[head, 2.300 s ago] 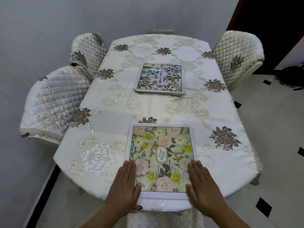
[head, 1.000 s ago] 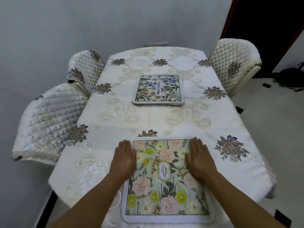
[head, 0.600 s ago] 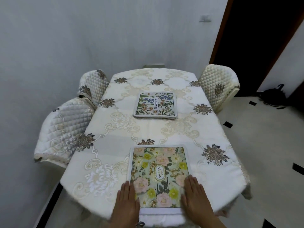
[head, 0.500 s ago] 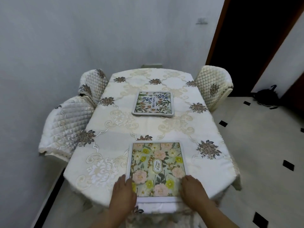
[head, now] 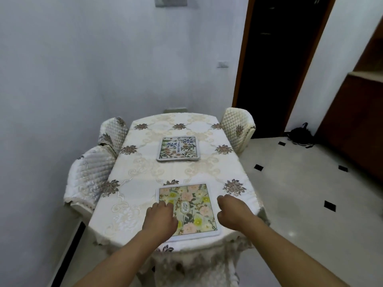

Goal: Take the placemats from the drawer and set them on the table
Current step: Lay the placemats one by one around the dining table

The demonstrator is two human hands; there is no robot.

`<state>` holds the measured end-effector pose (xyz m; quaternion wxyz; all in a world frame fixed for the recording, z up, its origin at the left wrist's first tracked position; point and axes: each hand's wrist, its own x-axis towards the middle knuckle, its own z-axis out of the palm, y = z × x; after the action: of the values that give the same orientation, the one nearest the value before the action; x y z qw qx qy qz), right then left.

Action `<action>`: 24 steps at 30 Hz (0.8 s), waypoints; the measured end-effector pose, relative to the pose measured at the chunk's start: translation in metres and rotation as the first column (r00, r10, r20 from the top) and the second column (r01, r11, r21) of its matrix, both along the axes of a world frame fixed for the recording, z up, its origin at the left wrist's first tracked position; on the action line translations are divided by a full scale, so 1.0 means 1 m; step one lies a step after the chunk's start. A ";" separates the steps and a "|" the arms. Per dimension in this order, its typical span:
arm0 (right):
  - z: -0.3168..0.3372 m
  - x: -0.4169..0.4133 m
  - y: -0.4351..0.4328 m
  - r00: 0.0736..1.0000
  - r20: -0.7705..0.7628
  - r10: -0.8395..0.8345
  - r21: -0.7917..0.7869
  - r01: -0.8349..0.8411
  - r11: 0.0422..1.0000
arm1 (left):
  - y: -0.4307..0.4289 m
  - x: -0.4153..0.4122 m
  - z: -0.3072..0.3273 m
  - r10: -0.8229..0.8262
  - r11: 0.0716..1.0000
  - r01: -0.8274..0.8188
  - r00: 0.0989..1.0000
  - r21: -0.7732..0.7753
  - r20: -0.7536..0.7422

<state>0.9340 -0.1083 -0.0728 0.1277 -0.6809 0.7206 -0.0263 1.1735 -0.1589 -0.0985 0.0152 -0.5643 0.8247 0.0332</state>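
Two placemats are lying flat on the table (head: 145, 183), which is wearing a cream embroidered tablecloth. The near placemat (head: 193, 208), pink and yellow flowers with an oval label in the middle, is sitting at the table's near edge, roughly centred between its left and right edges. The far placemat (head: 178, 148), blue and green flowers with a white border, is lying toward the far edge, well apart from the near one. The left hand (head: 160, 217) is hanging over the near placemat's left edge, fingers curled loosely, gripping nothing; cannot tell if it is touching the mat. The right hand (head: 233, 211) is sitting just beside the near placemat's right edge, over the tablecloth, fingers curled inward, also gripping nothing. Both forearms are reaching in from the near edge. Two quilted chairs (head: 91, 179) are standing along the table's left edge and one quilted chair (head: 238, 127) at the far right corner. A dark doorway (head: 279, 59) is showing beyond the far right corner, and a black bag (head: 301, 135) is lying on the tiled floor (head: 310, 193) near it.
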 end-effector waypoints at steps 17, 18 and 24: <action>0.010 -0.213 0.219 0.980 -0.195 0.044 -0.111 -0.067 0.992 | 0.185 -0.259 0.012 -0.112 0.994 0.112 0.994 0.012 0.004; 0.012 -0.230 0.230 0.979 -0.198 0.039 -0.109 -0.061 0.992 | 0.196 -0.279 0.014 -0.119 0.993 0.119 0.993 0.015 -0.001; 0.022 -0.302 0.262 0.985 -0.173 0.014 -0.099 -0.032 0.995 | 0.231 -0.361 0.032 -0.142 0.989 0.142 0.990 0.033 -0.012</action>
<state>0.6321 0.1541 -0.0511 0.0306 -0.6945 0.7189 -0.0024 0.8127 0.0720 -0.0666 0.0232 -0.5036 0.8623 0.0484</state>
